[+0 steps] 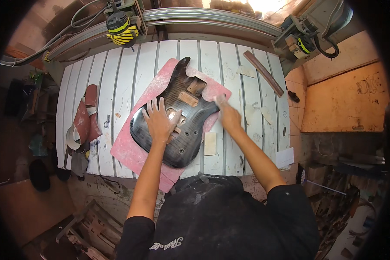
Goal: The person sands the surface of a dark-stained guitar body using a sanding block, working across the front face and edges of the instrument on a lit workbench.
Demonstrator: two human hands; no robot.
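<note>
A dark, wood-grained electric guitar body (188, 147) with bare routed cavities and several holes lies on a pink, dust-covered mat (125, 151). My left hand (159, 120) rests flat on its middle with the fingers spread, partly covering a cavity. At the upper right horn, my right hand (227, 113) is closed against the edge. Slight blur and the fingers themselves hide whatever may be in that hand. Just below the horn, a pale rectangular block (210, 144) sits on the slatted white table (104, 86).
Rolled red-brown sandpaper (86, 117) lies at the table's left. A dark wooden strip (263, 73) crosses the far right, near torn pale paper scraps (250, 115). Beyond the table's far edge runs a metal rail (212, 16) carrying a yellow-and-black power tool (122, 29).
</note>
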